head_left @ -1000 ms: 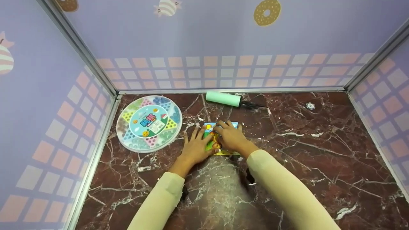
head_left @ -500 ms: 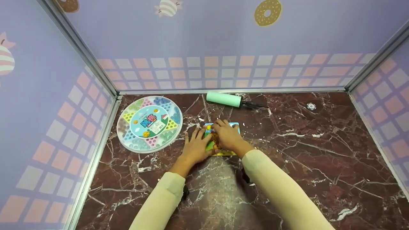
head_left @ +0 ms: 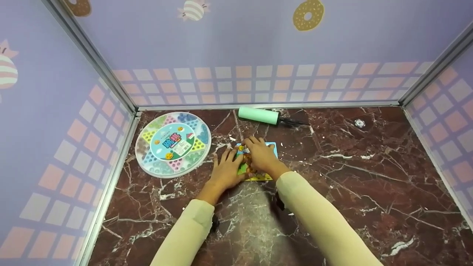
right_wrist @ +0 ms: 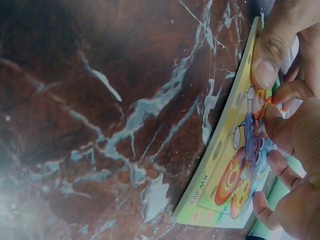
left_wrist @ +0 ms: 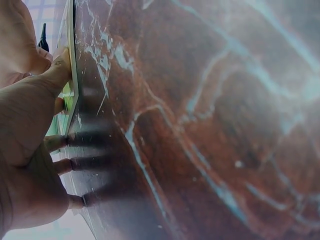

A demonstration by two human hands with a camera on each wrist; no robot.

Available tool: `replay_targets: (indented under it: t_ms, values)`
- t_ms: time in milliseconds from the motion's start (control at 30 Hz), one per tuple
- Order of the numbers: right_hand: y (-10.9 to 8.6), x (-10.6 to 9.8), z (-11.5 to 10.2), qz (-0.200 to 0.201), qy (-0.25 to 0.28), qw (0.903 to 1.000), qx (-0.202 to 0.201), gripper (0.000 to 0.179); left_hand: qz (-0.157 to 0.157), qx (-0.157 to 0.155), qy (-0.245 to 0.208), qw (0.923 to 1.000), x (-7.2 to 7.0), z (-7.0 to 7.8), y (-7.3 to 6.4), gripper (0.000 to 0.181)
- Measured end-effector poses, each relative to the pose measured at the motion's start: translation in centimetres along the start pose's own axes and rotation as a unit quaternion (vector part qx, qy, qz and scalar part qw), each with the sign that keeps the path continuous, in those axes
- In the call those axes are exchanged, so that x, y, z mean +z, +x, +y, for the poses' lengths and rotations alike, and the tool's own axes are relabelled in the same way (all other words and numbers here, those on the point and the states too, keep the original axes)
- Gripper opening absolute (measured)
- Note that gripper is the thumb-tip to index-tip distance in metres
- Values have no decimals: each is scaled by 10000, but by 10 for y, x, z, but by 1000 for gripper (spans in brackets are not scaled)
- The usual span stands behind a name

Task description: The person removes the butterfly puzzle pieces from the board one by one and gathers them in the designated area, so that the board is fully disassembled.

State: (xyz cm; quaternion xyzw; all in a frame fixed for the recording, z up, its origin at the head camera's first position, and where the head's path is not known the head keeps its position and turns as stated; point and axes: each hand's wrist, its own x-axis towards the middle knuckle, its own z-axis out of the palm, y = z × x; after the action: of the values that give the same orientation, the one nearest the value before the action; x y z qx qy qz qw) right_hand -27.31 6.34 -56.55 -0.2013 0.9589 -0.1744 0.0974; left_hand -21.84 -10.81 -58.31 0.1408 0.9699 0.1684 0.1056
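Note:
A small puzzle board [head_left: 263, 177] with a colourful cartoon picture and a yellow lower border lies flat on the dark red marbled surface. My left hand [head_left: 226, 173] lies over its left side, fingers extended and spread. In the right wrist view, the left thumb [right_wrist: 265, 74] rests on the board's near edge. My right hand [head_left: 263, 157] is over the board's middle, and its bent fingertips touch the picture in the right wrist view. The hands cover much of the picture; an orange and purple cartoon figure [right_wrist: 240, 175] shows beneath the right fingers.
A round Chinese checkers set [head_left: 173, 144] in a clear case lies to the left. Behind the board is a mint-green hand pump [head_left: 258, 115] with a black nozzle. A small round chip [head_left: 359, 123] lies at the back right. Patterned walls [head_left: 244, 83] enclose the surface.
My right hand has shifted slightly left and away from me across the board, its forearm swinging left too. My left hand stays in place.

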Motion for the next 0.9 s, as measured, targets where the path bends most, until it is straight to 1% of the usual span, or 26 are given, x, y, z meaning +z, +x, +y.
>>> replay_targets:
  t_ms: [133, 267, 367, 467, 667, 800, 900]
  values:
    - [1, 2, 1, -2, 78, 10000, 3, 70, -45, -65, 117, 9999, 1, -1, 0, 72]
    - [0, 2, 3, 15, 147, 9998, -92, 66, -12, -89, -26, 10000, 2, -1, 0, 71]
    - [-1, 1, 4, 54, 184, 9997, -150, 69, 38, -79, -122, 9999, 2, -1, 0, 66]
    - [-1, 1, 6, 78, 188, 9997, -162, 75, 43, -95, -124, 9999, 1, 0, 1, 63]
    - [0, 2, 9, 70, 303, 9993, -191, 85, 66, -88, -105, 9999, 1, 0, 0, 62]
    - [1, 1, 9, 20, 340, 9991, -237, 83, 57, -62, -84, 9999, 1, 0, -1, 61]
    - [1, -1, 10, -25, 305, 9991, -278, 76, 66, -44, -35, 10000, 1, -1, -1, 66]
